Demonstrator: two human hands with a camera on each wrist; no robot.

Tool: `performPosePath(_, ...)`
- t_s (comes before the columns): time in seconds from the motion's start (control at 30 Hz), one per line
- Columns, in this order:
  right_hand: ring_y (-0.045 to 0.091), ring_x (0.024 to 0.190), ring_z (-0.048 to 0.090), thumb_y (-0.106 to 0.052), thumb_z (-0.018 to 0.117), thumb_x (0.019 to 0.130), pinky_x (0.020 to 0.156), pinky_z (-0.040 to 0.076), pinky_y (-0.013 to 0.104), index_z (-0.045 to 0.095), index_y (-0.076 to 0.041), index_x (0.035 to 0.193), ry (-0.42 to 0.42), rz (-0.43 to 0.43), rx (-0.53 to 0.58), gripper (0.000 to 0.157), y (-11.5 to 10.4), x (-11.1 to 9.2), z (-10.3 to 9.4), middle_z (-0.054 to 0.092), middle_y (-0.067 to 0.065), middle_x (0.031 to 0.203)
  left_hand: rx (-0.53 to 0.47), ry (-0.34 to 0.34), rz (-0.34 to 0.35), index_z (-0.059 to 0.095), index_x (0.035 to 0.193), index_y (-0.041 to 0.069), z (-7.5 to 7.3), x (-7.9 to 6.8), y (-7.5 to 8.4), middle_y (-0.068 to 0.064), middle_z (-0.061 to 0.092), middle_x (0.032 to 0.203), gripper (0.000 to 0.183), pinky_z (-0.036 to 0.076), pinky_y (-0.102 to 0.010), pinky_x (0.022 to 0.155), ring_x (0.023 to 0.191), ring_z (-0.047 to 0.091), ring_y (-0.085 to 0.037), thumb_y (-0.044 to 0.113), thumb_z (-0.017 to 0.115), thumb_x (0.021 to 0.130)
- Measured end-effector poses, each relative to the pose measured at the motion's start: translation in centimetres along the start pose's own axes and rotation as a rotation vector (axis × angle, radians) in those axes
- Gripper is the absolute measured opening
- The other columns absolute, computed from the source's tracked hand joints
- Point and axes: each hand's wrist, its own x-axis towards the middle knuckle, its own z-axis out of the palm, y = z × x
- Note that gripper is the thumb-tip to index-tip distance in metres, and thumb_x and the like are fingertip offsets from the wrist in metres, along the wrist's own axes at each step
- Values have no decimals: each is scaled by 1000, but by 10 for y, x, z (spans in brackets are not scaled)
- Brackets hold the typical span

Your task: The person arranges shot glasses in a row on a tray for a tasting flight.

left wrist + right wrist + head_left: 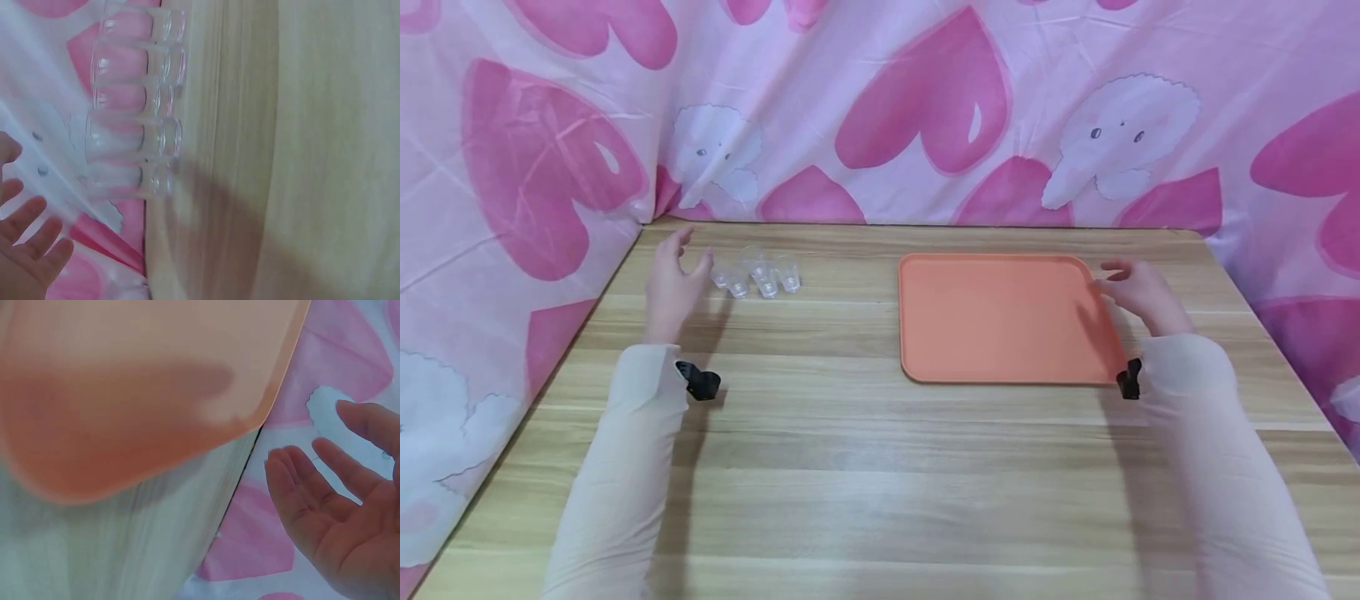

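Observation:
Several small clear glasses (pixel 765 279) stand in a tight group at the back left of the table; the left wrist view shows these glasses (pixel 125 97) lined up side by side. Just left of them is my left hand (pixel 672 287), its fingers spread and holding nothing. An orange rectangular tray (pixel 1000 321) lies flat on the right half of the table. Over its right edge hovers my right hand (pixel 1138 292), fingers loosely bent. In the right wrist view that hand (pixel 344 519) has nothing in its palm, with the tray's corner beside it.
The wooden table (pixel 865 483) carries the glasses and the tray, with bare wood between them. Pink heart-printed cloth (pixel 805 108) hangs behind the table and along both sides. A black wrist mount (pixel 700 382) sticks out from the left sleeve, another mount (pixel 1129 380) from the right.

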Motion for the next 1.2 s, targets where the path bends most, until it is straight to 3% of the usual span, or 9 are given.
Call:
performPosePath(0.17,31,95,59,-22,49,95,91,52,46,30,13,140,-31,-15,10,60,12,0,-1,41,40,131,-108,-73,-39,37,141,-1,-5,1,-12,-27,41,142,52,36,-52,111,130,40,-44,7,46,90)
performPosePath(0.37,21,91,61,-16,49,94,98,47,52,27,18,137,-86,2,0,59,24,0,-4,38,41,133,-145,-156,-93,31,145,0,-2,4,-22,-25,35,147,59,36,-51,112,133,38,-43,2,49,88)
performPosePath(0.47,9,82,61,-16,50,94,89,54,37,29,18,136,-107,6,-14,58,29,0,-3,46,39,125,-152,-176,-112,30,145,0,0,4,-24,-25,34,148,60,37,-50,112,134,38,-42,0,50,88)
performPosePath(0.6,-6,73,53,-16,52,93,74,54,22,32,18,134,-122,1,-32,57,32,-1,-3,49,39,120,-151,-190,-129,30,145,-1,4,6,-25,-25,36,147,60,37,-49,112,133,40,-41,-1,51,88)
performPosePath(0.77,-8,72,50,-14,52,93,77,56,27,33,20,132,-136,7,-29,55,35,-1,-2,44,42,125,-139,-195,-159,30,145,-1,8,8,-27,-26,37,146,60,38,-47,112,132,41,-40,0,51,88)
performPosePath(1.0,-4,73,49,-8,53,88,67,43,12,42,20,127,-117,10,-50,49,41,2,3,51,37,117,-117,-209,-186,30,146,2,10,9,-29,-26,40,144,59,39,-45,112,132,43,-38,3,52,91)
performPosePath(1.2,-1,70,56,-4,54,87,64,51,17,44,20,125,-99,30,14,47,44,5,9,64,27,101,-136,-191,-225,30,145,4,12,9,-30,-23,42,143,57,40,-40,112,131,44,-34,9,53,94)
